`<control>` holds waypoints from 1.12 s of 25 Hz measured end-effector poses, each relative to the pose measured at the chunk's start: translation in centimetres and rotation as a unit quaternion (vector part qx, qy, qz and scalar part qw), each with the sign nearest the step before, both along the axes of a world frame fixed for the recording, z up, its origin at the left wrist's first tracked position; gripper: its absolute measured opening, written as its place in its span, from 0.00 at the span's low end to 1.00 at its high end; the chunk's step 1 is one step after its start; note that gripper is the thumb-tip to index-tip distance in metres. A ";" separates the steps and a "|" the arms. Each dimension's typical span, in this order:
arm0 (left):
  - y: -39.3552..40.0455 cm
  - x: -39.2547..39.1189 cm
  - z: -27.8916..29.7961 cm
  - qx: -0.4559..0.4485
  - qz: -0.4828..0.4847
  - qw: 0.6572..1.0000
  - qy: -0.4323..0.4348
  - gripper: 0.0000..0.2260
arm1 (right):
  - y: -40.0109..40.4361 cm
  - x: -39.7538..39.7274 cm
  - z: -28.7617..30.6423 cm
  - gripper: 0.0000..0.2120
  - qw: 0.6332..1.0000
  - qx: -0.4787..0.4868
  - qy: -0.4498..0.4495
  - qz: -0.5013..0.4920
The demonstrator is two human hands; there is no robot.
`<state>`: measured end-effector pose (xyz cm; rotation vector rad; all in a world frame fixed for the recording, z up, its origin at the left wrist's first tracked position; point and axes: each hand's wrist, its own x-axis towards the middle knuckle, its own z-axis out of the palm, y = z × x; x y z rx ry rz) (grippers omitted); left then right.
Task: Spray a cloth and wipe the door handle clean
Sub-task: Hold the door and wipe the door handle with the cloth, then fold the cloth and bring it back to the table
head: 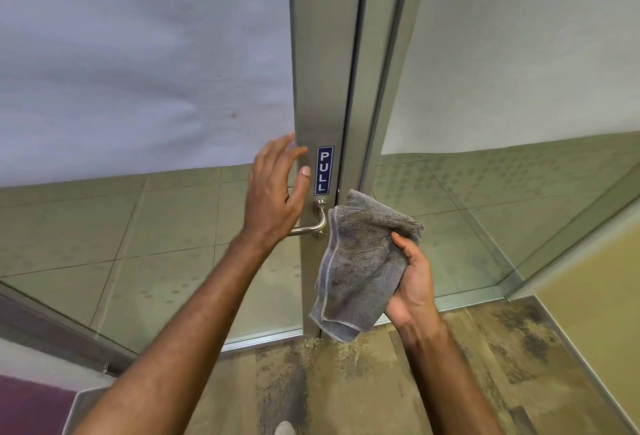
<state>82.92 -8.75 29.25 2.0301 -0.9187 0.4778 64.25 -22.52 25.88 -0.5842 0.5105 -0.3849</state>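
A blue PULL sign runs vertically on the metal door stile, directly above the door handle; the left hand hangs in front of the handle's free end and hides that part of the lever, its fingers spread apart and clamped on nothing, the tips near the stile edge; frosted glass fills the panels on both sides of the frame, clear lower down, with pale dotted floor tiles showing through; the near floor is a worn, mottled brown, and a shoe tip shows at the bottom edge. The handle's long axis lies level, running leftward from its round mount under the sign, the bend at the right. The grey cloth hangs just right of the handle, its upper left edge close to the bend, draped mostly downward; the right hand grips its right side, thumb pressed over the fabric, fingers closed behind it.
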 end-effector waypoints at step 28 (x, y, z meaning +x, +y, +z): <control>0.7 -21.7 -3.4 -0.082 -0.192 0.784 0.585 0.25 | -5.2 -16.9 -1.2 0.21 0.943 -0.283 0.040 0.172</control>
